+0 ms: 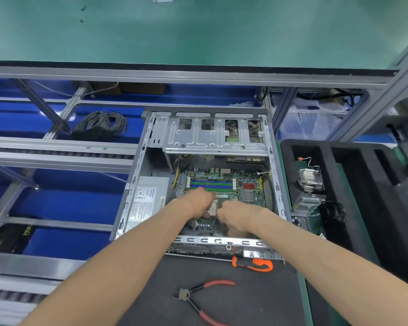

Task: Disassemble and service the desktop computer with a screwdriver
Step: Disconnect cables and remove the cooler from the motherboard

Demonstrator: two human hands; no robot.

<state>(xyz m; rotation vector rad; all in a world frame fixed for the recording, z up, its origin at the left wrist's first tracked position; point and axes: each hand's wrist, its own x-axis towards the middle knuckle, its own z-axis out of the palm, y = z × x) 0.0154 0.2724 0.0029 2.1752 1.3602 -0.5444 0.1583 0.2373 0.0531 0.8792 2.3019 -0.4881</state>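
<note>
**Both hands at the CPU socket inside the open case**

Your desktop computer case (149, 147) lies open at the centre of the desk (245, 302), with the motherboard (222, 184) exposed. Both your hands reach into it. Your left hand (196, 203) has its fingers curled at the left edge of the square metal processor (213, 208); your right hand (236, 217) is curled at the processor's right edge, at 3 o'clock from it. Both grips look pinched on the chip, though the fingertips are partly hidden.

The power supply (146, 203) sits at 9 o'clock from your hands, and the drive cage (212, 137) at 12 o'clock. The screwdriver (252, 264), with its orange-and-black handle, lies on the desk just below the case at 5 o'clock, untouched. The red-handled pliers (203, 300) lie nearer you at 6 o'clock. A heatsink (310, 180) rests in the black foam tray (363, 196) at 3 o'clock. A coil of grey cable (101, 125) lies at 10 o'clock.
</note>
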